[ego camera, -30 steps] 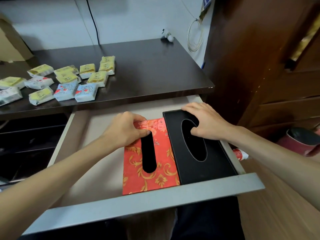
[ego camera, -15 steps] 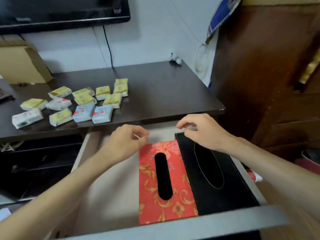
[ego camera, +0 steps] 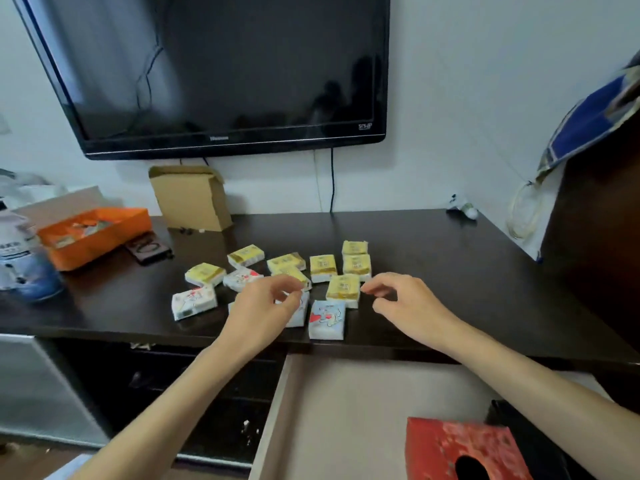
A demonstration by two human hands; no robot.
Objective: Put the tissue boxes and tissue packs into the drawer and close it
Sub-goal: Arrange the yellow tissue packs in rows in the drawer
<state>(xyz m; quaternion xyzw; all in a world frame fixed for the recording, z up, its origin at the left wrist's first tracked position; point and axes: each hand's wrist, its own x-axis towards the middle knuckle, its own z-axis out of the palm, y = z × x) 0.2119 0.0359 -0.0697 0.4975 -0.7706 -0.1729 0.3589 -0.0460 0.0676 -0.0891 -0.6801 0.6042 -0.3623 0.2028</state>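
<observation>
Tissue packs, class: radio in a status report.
Both hands, left and right, open above tissue packs on desk. Red tissue box in open drawer. Nothing blocking.

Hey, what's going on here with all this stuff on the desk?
A person is tidying tissues into an open drawer under a dark desk. A red tissue box and a black one already sit in it. Both hands, the left hand and right hand, are empty and reaching over the small tissue packs lying on the desktop. None is held yet.
</observation>
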